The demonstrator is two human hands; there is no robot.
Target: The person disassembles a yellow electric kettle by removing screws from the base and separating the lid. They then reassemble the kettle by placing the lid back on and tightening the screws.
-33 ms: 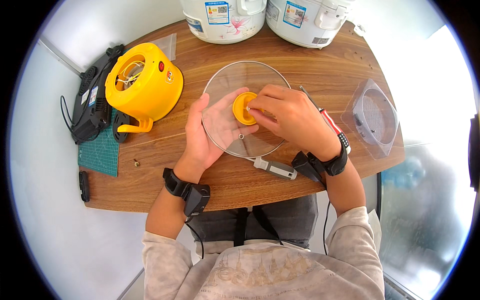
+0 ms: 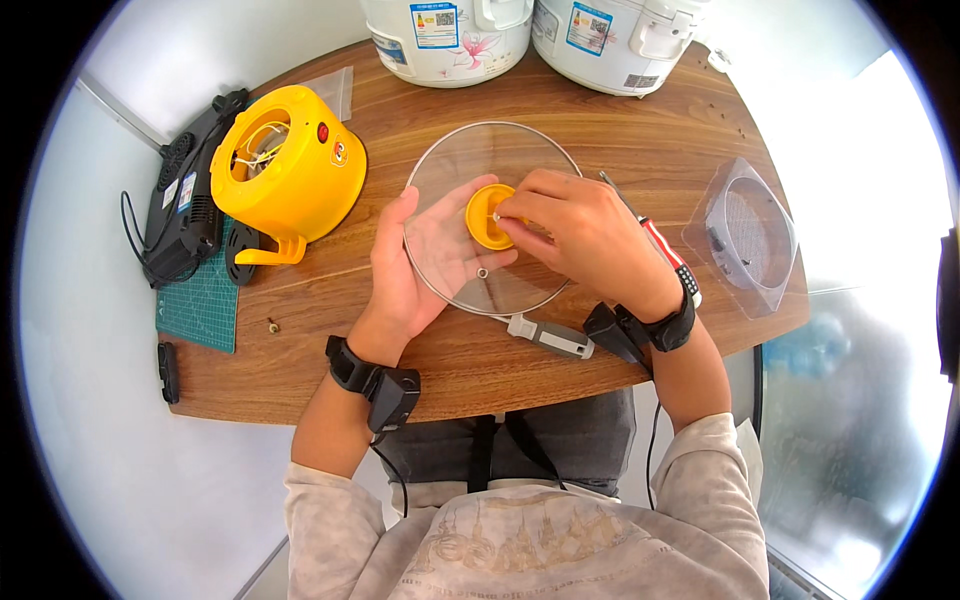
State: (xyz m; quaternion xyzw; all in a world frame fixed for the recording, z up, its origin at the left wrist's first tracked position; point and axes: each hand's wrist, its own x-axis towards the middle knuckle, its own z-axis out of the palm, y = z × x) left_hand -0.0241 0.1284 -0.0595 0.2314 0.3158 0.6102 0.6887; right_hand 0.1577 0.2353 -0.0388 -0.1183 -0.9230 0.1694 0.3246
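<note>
A round clear glass lid (image 2: 530,285) with a metal rim rests on my left hand (image 2: 425,250). Its fingers spread beneath the glass and its thumb comes up beside the rim. Near the lid's middle sits a round yellow knob (image 2: 480,232), its hollow side facing up and a bar across it. My right hand (image 2: 575,225) bends over the knob, thumb and fingertips pinched at its centre on a small pale piece, mostly hidden by the fingers. A small metal-ringed vent hole (image 2: 482,272) shows in the glass below the knob.
A yellow appliance base (image 2: 300,180) with exposed wires stands left, by a black device (image 2: 190,215) and green cutting mat (image 2: 200,310). Near the lid lie a grey-handled screwdriver (image 2: 550,337) and a red-and-black handled tool (image 2: 665,250). Two white rice cookers (image 2: 450,55) stand behind; a clear plastic tray (image 2: 745,235) lies right.
</note>
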